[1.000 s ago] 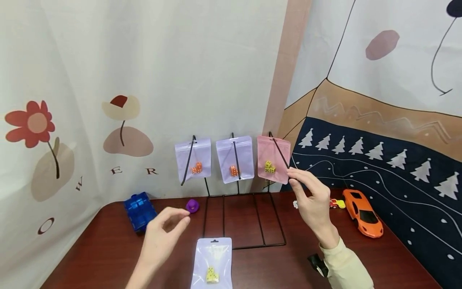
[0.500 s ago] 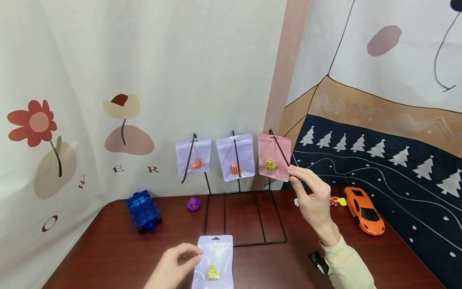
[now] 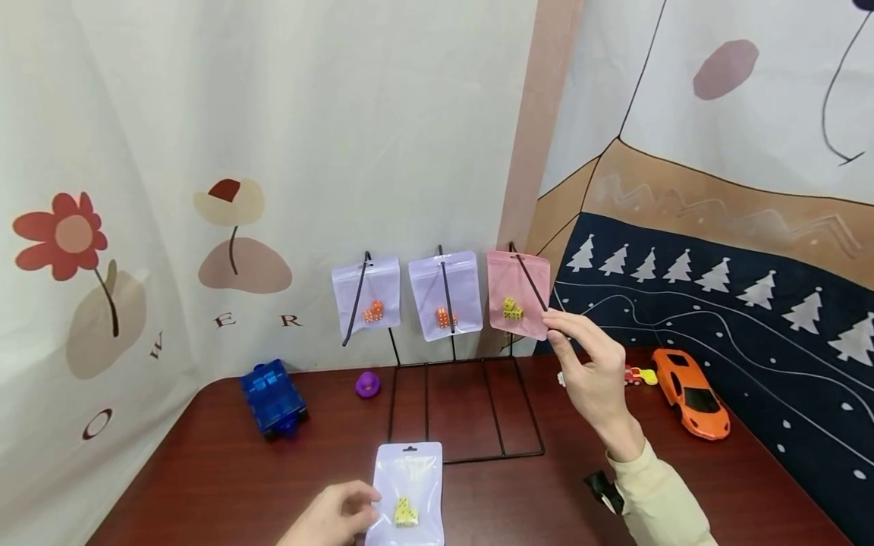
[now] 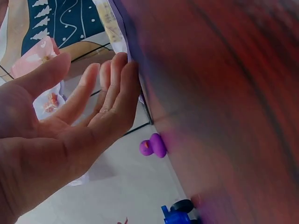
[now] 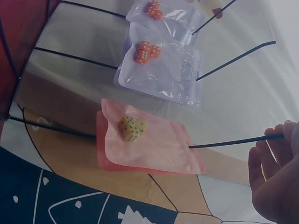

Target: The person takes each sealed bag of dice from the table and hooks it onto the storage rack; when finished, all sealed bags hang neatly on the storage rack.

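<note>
My right hand (image 3: 594, 375) pinches the tip of a black rack prong (image 5: 233, 142) between thumb and fingers. A pink zip pouch (image 3: 501, 280) with yellow dice hangs on that prong. Two lilac pouches (image 3: 371, 282) with orange dice hang from the other prongs to its left. Flat on the table near the front lies another lilac pouch (image 3: 408, 478), which holds yellow dice. My left hand (image 3: 334, 514) is at its left edge, fingertips right at the side. In the left wrist view the thumb stands apart from the loosely bent fingers.
The black wire rack (image 3: 492, 458) stands at the table's middle back. To its left are a purple toy duck (image 3: 367, 384) and a blue toy vehicle (image 3: 273, 398). An orange toy car (image 3: 691, 394) and a small red-yellow toy (image 3: 638, 376) sit right. Printed curtains rise behind.
My left hand has come down and right, from near the purple duck to the left edge of the lilac pouch on the table. My right hand keeps its pinch on the prong tip.
</note>
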Tool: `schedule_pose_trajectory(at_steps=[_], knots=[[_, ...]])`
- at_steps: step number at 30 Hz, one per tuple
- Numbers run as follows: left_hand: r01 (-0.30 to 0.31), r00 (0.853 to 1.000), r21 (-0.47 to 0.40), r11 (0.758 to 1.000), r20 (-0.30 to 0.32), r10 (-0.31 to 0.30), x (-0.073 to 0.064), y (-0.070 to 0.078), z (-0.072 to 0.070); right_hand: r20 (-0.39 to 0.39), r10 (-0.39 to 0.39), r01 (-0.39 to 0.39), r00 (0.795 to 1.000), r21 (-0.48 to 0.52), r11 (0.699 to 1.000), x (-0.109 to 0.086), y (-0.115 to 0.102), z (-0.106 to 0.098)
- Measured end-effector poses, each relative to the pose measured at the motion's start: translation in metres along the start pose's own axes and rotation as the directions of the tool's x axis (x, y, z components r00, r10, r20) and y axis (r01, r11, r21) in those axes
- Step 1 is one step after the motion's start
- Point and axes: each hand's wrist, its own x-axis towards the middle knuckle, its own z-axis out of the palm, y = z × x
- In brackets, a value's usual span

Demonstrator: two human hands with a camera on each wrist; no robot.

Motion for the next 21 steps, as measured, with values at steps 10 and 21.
schedule_pose_trajectory(at_steps=[10,21], knots=[[-0.038,0.999,-0.051,0.998,0.011,0.039,0.002,-0.010,-0.003,0.006,-0.001,0.001,1.000,0.000,1.000,0.001,0.000,0.000],[0.086,0.996,-0.083,0.993,0.040,-0.083,0.007,-0.008,0.004,0.007,0.006,-0.006,1.000,-0.014,1.000,-0.001,-0.001,-0.001]])
